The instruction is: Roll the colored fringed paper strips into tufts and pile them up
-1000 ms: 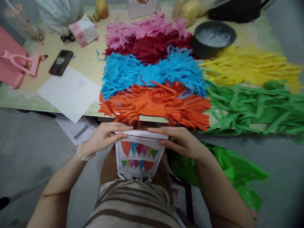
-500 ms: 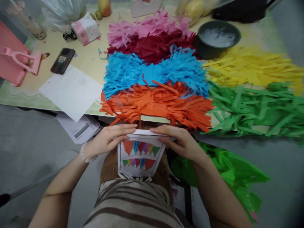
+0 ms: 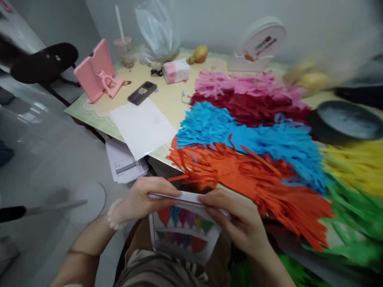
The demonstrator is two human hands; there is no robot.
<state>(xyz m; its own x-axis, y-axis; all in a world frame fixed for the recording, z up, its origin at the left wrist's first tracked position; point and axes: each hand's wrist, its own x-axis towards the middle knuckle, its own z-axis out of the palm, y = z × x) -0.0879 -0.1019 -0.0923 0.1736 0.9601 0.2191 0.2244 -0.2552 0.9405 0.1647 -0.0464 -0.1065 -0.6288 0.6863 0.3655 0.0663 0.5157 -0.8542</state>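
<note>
Both hands grip a folded white sheet (image 3: 185,235) printed with rows of coloured pennants, held over my lap below the table edge. My left hand (image 3: 143,199) pinches the folded top edge on the left, fingers closed over it. My right hand (image 3: 239,223) clamps the same fold on the right. Just beyond the hands lies an orange fringe of cut paper (image 3: 248,179) hanging over the table edge. Behind it sit blue (image 3: 248,135), dark red (image 3: 254,109) and pink (image 3: 242,85) fringes.
Yellow (image 3: 356,163) and green (image 3: 359,219) fringes lie to the right, blurred. A dark bowl (image 3: 347,121), white paper (image 3: 143,127), a black phone (image 3: 142,93), a pink stand (image 3: 97,71), a tissue pack (image 3: 176,71) and fruit (image 3: 200,53) rest on the table. A black chair (image 3: 42,63) stands at left.
The view has swung up and to the left, bringing the wall, chair and floor into sight. Both hands keep their hold on the folded sheet, now slightly tilted.
</note>
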